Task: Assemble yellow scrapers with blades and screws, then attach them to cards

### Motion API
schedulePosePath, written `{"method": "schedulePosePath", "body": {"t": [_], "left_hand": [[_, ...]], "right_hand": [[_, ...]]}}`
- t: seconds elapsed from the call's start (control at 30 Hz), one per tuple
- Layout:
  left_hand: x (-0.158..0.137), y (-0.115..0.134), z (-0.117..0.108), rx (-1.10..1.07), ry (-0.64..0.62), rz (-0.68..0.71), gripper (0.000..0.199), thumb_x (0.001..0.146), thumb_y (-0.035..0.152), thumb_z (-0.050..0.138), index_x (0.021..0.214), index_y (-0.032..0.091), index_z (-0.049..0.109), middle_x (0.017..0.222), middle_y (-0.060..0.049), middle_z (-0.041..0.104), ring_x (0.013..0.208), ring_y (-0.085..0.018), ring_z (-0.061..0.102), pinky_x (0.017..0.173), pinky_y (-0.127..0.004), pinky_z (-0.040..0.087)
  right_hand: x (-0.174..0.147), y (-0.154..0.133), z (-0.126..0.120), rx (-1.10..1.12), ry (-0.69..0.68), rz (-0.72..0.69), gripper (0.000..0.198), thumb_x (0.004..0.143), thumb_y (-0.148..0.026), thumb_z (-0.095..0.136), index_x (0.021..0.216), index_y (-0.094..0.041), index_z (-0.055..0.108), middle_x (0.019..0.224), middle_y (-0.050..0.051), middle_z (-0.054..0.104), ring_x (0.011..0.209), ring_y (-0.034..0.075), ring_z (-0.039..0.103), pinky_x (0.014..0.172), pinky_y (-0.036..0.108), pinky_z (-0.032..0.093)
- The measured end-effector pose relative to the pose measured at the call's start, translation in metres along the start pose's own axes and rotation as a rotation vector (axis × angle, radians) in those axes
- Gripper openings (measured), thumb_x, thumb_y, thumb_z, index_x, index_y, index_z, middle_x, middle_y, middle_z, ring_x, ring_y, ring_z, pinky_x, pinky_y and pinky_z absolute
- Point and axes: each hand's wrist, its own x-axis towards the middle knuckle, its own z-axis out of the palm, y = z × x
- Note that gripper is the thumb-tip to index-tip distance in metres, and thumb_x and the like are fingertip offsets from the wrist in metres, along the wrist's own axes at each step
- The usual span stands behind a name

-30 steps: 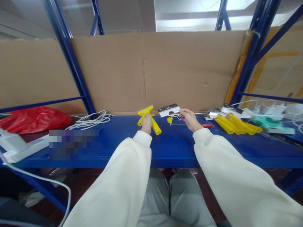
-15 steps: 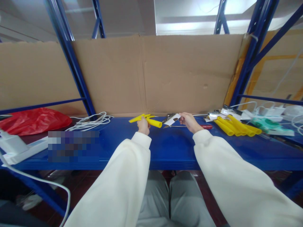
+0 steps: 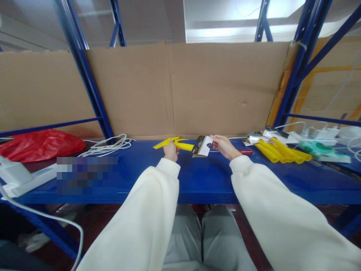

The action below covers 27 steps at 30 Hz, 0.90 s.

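My left hand (image 3: 170,151) is closed around a yellow plastic tool (image 3: 184,146), which has a flat, angled head at the left and a round tube-like handle pointing right. Between thumb and fingers, my right hand (image 3: 224,146) pinches a black-and-white cardboard hang card (image 3: 201,146) with a notch cut in it. The card overlaps the right end of the yellow handle; whether it is around the handle or in front of it I cannot tell. Behind my right wrist lies a red-handled tool (image 3: 246,152) on the blue shelf, its shaft partly hidden.
Several yellow tubes (image 3: 282,150) lie at the right beside folded black-and-white cards (image 3: 255,138) and a green item (image 3: 318,149). White cable (image 3: 118,143), a red plastic bag (image 3: 45,145) and a white power strip (image 3: 36,183) are at the left. A cardboard panel (image 3: 211,90) stands behind.
The hang card has turned from slanted to more upright, its printed black side now showing, and covers the handle's right end. My right hand shifted slightly left; the yellow handle's open end is hidden.
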Motion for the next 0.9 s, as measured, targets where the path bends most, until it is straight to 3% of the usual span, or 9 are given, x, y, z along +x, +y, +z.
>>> {"method": "schedulePosePath", "body": {"t": [0.43,0.67,0.9], "left_hand": [[-0.007,0.002,0.001,-0.043,-0.079,-0.044,0.025,0.094,0.023,0.045,0.115,0.015,0.054,0.072,-0.002,0.063,0.036,-0.006,0.046,0.033,-0.016,0.034],[-0.010,0.001,0.002,-0.090,-0.240,-0.128,0.014,0.091,0.018,0.054,0.102,0.013,0.060,0.057,0.002,0.056,0.037,-0.007,0.050,0.035,-0.016,0.037],[-0.002,-0.003,0.004,-0.202,-0.216,-0.140,0.010,0.084,0.012,0.062,0.094,0.015,0.063,0.060,0.001,0.063,0.039,-0.008,0.055,0.041,-0.016,0.046]], "right_hand": [[-0.005,0.002,0.004,-0.040,-0.024,0.002,0.054,0.052,-0.059,0.081,0.056,-0.021,0.045,0.045,-0.008,0.043,0.045,0.007,0.041,0.046,0.022,0.032],[-0.009,0.001,0.010,-0.078,-0.049,0.010,0.055,0.043,-0.060,0.083,0.053,-0.020,0.047,0.045,-0.007,0.047,0.045,0.007,0.043,0.047,0.022,0.033],[-0.012,0.000,0.013,-0.095,-0.114,-0.016,0.056,0.044,-0.064,0.081,0.051,-0.019,0.047,0.045,-0.006,0.049,0.044,0.007,0.044,0.046,0.021,0.034]]}}
